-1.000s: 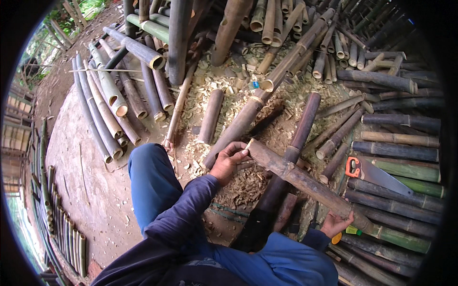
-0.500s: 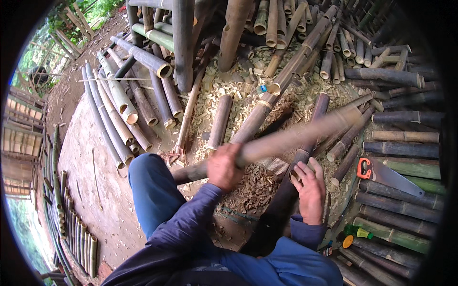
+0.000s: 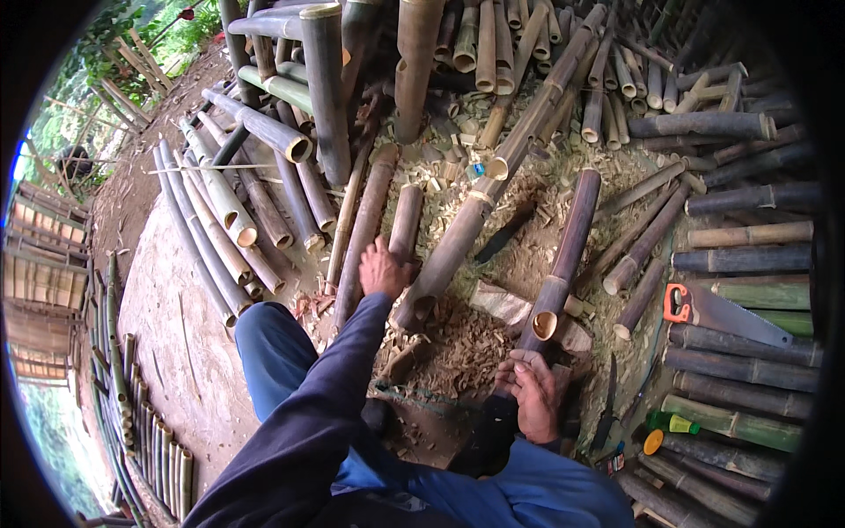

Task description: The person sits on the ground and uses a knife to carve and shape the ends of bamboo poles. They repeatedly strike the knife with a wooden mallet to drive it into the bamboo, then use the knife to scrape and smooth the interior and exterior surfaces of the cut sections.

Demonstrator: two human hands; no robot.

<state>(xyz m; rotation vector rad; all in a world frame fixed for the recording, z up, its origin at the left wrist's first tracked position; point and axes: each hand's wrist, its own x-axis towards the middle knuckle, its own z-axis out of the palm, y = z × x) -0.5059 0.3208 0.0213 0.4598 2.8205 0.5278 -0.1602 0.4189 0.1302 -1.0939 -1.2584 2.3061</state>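
My left hand (image 3: 385, 271) is down at the near end of a short bamboo tube (image 3: 406, 220), fingers curved over it. A longer brownish bamboo tube (image 3: 366, 216) lies just left of it, against the hand. My right hand (image 3: 535, 396) is above my right leg, its fingers loosely bent and slightly apart, with nothing seen in them. Just beyond it, a dark bamboo pole (image 3: 568, 242) points its cut open end toward me, resting across a wood block (image 3: 506, 305). A long pale bamboo pole (image 3: 471, 211) slants between my hands.
Wood chips (image 3: 462, 348) cover the ground before me. A dark-bladed knife (image 3: 607, 405) lies right of my right hand. Farther right, an orange-handled saw (image 3: 726, 312) rests on stacked bamboo lengths (image 3: 739, 383). More bamboo tubes (image 3: 229, 220) lie at left; upright posts (image 3: 326, 97) stand ahead.
The bamboo tube my left hand held has been laid down beside the short one, and the hand now covers the short one's end. My right hand has lowered, its fingers more bent.
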